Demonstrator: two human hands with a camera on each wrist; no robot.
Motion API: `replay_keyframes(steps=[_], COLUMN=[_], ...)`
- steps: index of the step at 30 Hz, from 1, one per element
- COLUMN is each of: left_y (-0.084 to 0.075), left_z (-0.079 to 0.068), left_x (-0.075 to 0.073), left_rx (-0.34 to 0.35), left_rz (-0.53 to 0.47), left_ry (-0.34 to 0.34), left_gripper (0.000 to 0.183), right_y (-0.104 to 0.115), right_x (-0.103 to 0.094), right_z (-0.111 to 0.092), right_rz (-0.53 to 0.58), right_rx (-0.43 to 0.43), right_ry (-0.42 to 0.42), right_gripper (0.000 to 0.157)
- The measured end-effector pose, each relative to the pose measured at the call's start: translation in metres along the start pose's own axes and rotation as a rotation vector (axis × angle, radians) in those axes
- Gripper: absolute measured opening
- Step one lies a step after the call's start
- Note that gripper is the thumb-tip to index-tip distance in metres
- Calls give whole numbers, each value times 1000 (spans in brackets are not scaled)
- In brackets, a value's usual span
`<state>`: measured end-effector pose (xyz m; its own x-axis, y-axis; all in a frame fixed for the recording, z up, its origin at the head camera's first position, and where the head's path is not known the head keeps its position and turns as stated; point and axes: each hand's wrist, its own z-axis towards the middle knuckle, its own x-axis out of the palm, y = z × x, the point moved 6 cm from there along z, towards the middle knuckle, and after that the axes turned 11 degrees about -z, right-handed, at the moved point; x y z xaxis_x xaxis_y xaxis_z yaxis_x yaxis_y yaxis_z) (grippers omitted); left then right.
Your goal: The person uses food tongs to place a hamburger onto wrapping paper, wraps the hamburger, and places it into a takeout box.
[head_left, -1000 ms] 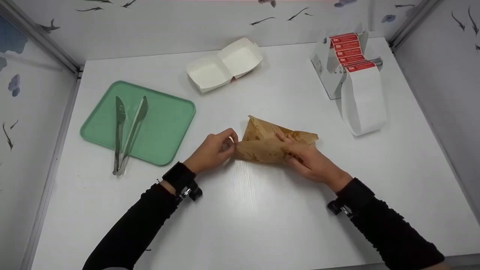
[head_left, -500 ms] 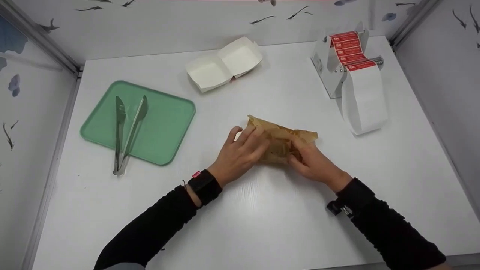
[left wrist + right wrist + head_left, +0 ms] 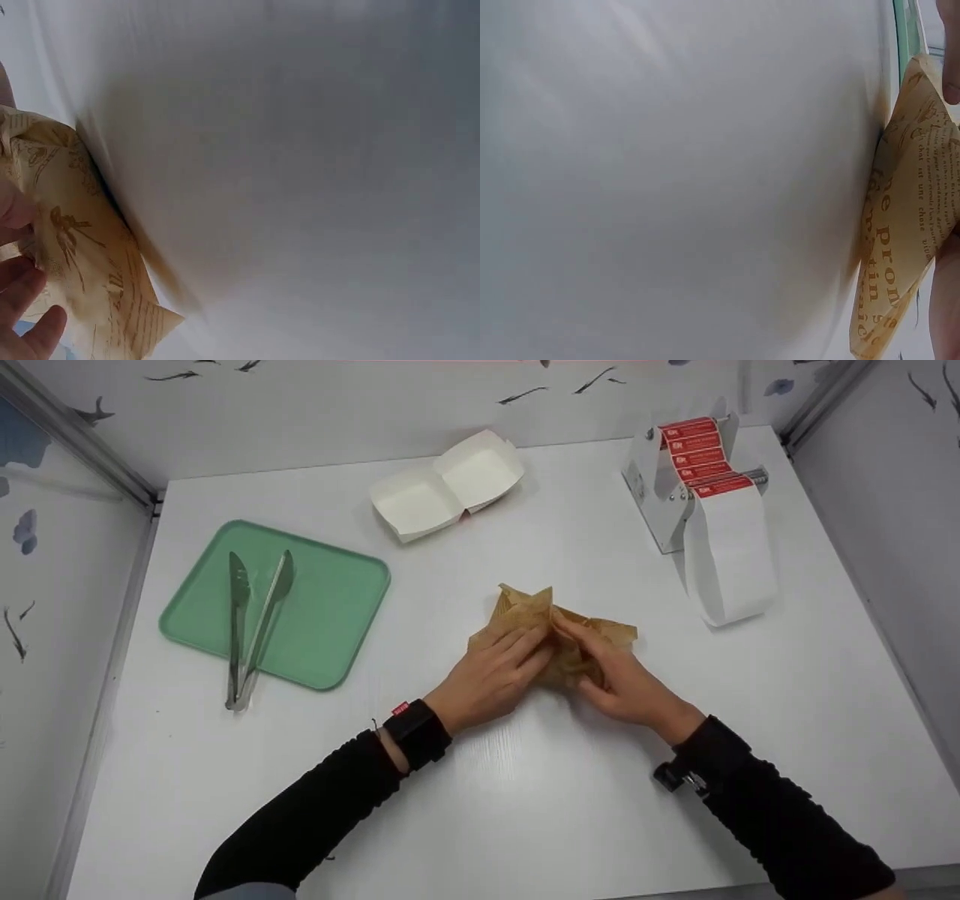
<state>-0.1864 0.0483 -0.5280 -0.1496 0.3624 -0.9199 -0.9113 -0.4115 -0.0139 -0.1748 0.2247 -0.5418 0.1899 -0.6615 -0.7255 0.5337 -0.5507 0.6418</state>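
Note:
Brown printed wrapping paper (image 3: 528, 608), folded into a bulky packet, lies on the white table (image 3: 495, 810) in the head view. My left hand (image 3: 484, 679) lies over its left part, the extended fingers pressing a flap towards the middle. From the right, my right hand (image 3: 626, 679) holds the packet between fingers on top and thumb at the near side. The left wrist view has the packet (image 3: 90, 247) with left fingertips (image 3: 46, 330) against it. In the right wrist view, printed lettering covers its side (image 3: 911, 191). Whatever is inside stays hidden by the paper.
A green tray (image 3: 330, 615) stands at the left with metal tongs (image 3: 238, 622) lying across its near edge. An open white carton box (image 3: 450, 487) sits at the back. Back right is a label dispenser (image 3: 649, 495) with a strip of red-and-white labels (image 3: 731, 555) hanging out.
My left hand has moved from the packet's left end to its top, folding the left flap inward, and its fingers have flattened onto the paper. My right hand has stayed on the packet.

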Motion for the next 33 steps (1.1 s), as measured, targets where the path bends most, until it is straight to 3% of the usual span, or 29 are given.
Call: replay_keyframes(steps=[8, 16, 22, 26, 33], left_y=[-4, -6, -6, -6, -4], left_z=[5, 12, 19, 23, 25], left_x=[2, 4, 3, 4, 5], left_rx=[9, -20, -21, -38, -75], left_rz=[36, -30, -6, -14, 29], left_ry=[17, 178, 127, 122, 180], left_gripper=[34, 22, 28, 39, 42], right_y=[1, 1, 1, -2, -1], right_x=[-4, -7, -9, -13, -19], right_z=[1, 1, -2, -8, -26], right_rz=[-22, -12, 89, 47, -198], right_rx=[-18, 22, 66, 152, 339], right_ry=[-48, -149, -174, -237, -319], right_gripper=[93, 79, 76, 73, 20])
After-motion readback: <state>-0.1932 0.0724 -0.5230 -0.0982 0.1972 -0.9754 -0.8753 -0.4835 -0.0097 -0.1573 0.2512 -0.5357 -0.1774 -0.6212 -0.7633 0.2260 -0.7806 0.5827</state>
